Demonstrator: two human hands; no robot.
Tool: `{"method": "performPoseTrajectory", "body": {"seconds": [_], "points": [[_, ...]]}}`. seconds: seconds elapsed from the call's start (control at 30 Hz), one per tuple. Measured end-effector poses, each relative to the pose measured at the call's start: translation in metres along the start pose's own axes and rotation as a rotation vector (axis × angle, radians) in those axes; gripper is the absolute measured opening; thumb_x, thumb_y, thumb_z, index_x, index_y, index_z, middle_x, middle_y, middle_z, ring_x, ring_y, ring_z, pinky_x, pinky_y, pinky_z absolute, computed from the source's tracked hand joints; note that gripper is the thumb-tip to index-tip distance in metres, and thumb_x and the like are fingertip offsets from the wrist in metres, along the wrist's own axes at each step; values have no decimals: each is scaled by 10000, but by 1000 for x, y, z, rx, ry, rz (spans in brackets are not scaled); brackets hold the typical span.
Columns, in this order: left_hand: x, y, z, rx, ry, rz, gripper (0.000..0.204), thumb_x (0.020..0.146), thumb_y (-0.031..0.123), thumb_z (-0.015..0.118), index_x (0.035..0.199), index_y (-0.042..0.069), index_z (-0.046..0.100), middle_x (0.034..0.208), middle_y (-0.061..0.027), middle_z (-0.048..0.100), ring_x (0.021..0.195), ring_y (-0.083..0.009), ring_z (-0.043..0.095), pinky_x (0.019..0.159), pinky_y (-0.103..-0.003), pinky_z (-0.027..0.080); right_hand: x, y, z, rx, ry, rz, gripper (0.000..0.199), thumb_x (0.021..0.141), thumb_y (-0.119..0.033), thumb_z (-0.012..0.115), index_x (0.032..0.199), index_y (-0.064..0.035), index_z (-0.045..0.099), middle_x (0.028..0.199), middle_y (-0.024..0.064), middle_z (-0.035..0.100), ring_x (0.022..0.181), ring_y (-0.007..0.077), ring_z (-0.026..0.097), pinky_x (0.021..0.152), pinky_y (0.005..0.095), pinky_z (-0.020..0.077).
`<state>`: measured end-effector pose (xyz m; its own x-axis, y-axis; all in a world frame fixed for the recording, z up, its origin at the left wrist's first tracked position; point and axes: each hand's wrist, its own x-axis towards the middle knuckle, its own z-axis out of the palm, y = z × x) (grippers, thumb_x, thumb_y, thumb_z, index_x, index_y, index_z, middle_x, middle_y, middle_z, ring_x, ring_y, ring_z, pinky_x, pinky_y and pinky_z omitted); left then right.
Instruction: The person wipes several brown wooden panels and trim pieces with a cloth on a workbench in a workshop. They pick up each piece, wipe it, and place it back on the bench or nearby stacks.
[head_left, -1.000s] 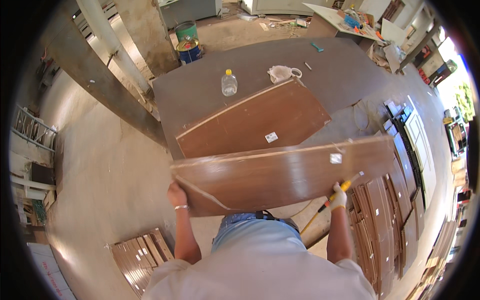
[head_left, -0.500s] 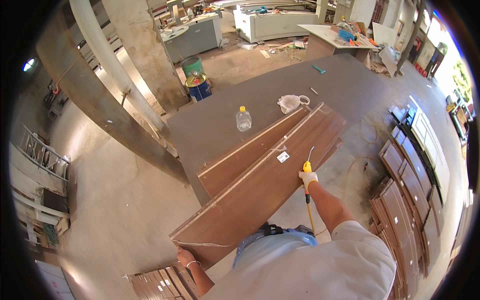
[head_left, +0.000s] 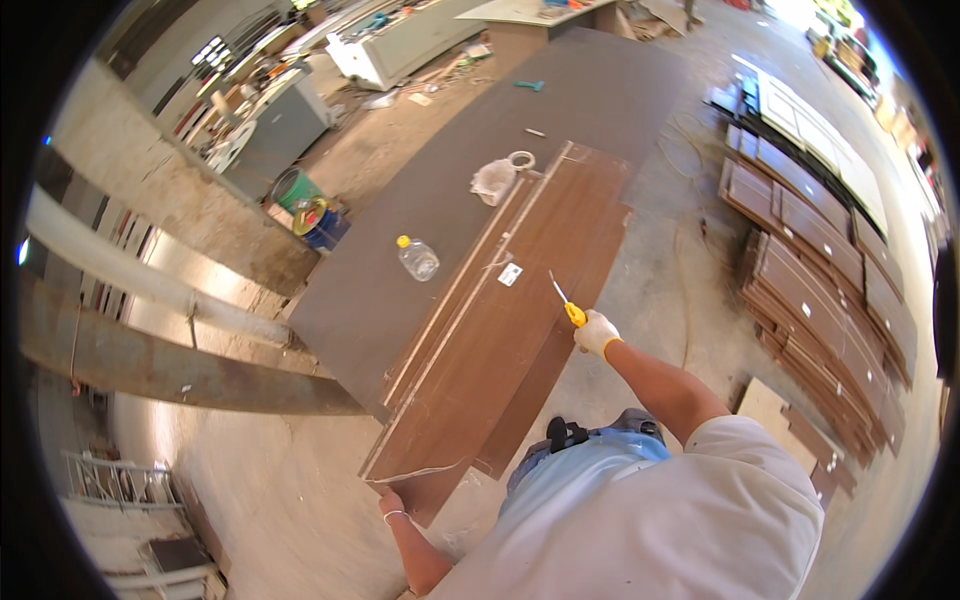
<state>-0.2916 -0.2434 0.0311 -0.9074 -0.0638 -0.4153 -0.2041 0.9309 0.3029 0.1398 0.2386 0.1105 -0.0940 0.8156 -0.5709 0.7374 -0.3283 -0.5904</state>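
My right hand (head_left: pixel 597 333), in a pale work glove, is closed around a yellow air blow gun (head_left: pixel 575 314) with a thin nozzle. The nozzle points over a long brown panel (head_left: pixel 500 340) that lies on other brown panels on the dark table (head_left: pixel 385 215). At the panel's near left corner, my bare left hand (head_left: pixel 392 502) grips the end; its fingers are partly hidden by the panel. A white label (head_left: pixel 510 274) is stuck on the top panel, and a loose pale strip (head_left: pixel 430 471) hangs across its near end.
On the table are a clear bottle (head_left: pixel 418 259) with yellow cap, a white cloth bundle (head_left: pixel 492 182), a tape roll (head_left: pixel 521 160) and a teal tool (head_left: pixel 528 86). Stacked brown panels (head_left: pixel 820 290) lie at right. Pillars (head_left: pixel 180 375) and buckets (head_left: pixel 320 222) stand at left.
The view has turned, so the table and stacks sit differently. The top panel now covers more of the panel behind it, and a lower panel shows along its near right side. Both hands keep their grips.
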Motion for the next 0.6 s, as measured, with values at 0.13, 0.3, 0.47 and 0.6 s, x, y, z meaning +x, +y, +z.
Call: {"method": "performPoseTrajectory", "body": {"seconds": [0.13,0.3,0.47,0.6], "points": [[-27,25,13,323,294,-24,649,982,504,498,1245,-67,661,1229,-265,683,1173,-400,655,986,-502,520,-38,60,-24,11,97,80,292,861,-134,648,1143,-56,651,864,136,735,689,242,730,636,383,567],[-59,134,16,812,272,413,431,917,399,612,1066,16,740,1007,-206,732,1040,-306,716,905,-453,565,-101,165,-50,395,240,345,311,844,-197,672,1119,-53,677,831,113,721,642,226,707,628,379,560],[-144,268,151,393,38,1029,586,893,344,625,1383,22,614,1487,-240,543,1386,-405,501,1162,-515,387,-158,223,-49,243,214,341,249,851,-234,668,996,-38,719,854,135,735,691,275,719,674,409,568],[-247,329,240,519,-13,1161,709,876,350,648,1496,43,493,1613,-252,362,1515,-411,299,1203,-518,324,-181,221,-35,-133,-34,71,323,841,-296,691,1034,-39,731,1006,208,741,968,393,705,874,467,555]]}}
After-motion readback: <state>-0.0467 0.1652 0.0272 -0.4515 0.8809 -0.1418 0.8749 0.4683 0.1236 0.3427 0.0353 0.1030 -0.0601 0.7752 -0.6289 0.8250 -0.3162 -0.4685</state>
